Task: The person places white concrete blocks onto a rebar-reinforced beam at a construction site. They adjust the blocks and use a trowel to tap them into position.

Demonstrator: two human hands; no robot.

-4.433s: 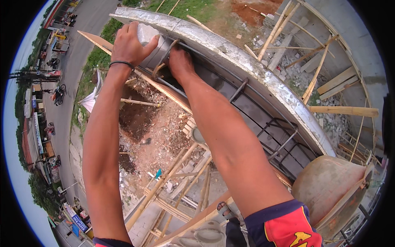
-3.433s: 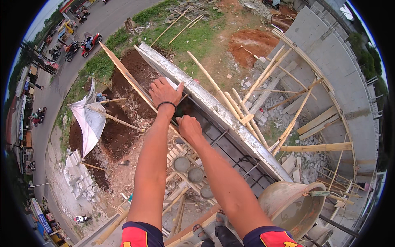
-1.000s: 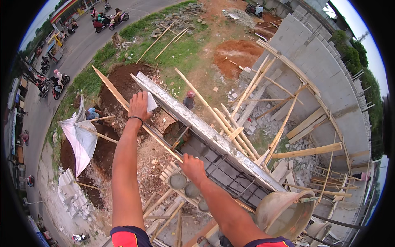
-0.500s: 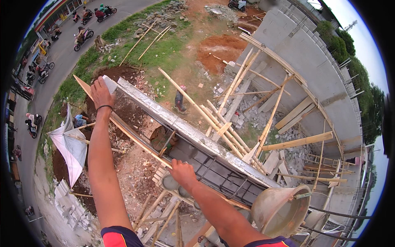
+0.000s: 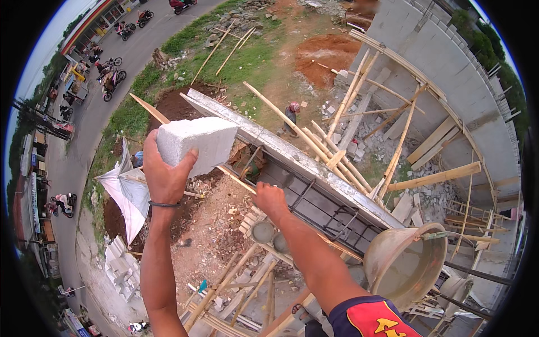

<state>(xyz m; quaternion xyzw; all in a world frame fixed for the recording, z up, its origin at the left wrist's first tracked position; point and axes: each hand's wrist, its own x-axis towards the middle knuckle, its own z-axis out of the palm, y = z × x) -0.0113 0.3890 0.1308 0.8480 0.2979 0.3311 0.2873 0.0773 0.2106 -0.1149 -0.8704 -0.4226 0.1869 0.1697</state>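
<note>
The block [image 5: 196,144] is a pale grey-white brick, rectangular, with rough, grainy faces and slightly chipped edges. It is held up in the air at the left, above the ground far below and just left of the near end of the wall top [image 5: 292,154].

The left hand [image 5: 164,174] grips the block from its lower left corner, thumb laid up along the front face and fingers wrapped behind it, so the block rests tilted in the palm. A thin dark band circles that wrist, and the bare forearm rises straight from the lower edge.

Below and left of the block a white umbrella [image 5: 126,194] stands over dark soil.

The right hand [image 5: 269,199] is lower and to the right, its back to the camera, fingers curled loosely; whether it grasps anything or only rests on the timber edge cannot be told. Its arm runs in from the lower right, out of a dark sleeve with red trim.

Further right, a tan bucket [image 5: 404,264] with grey mortar inside sits beside the wall top.
</note>
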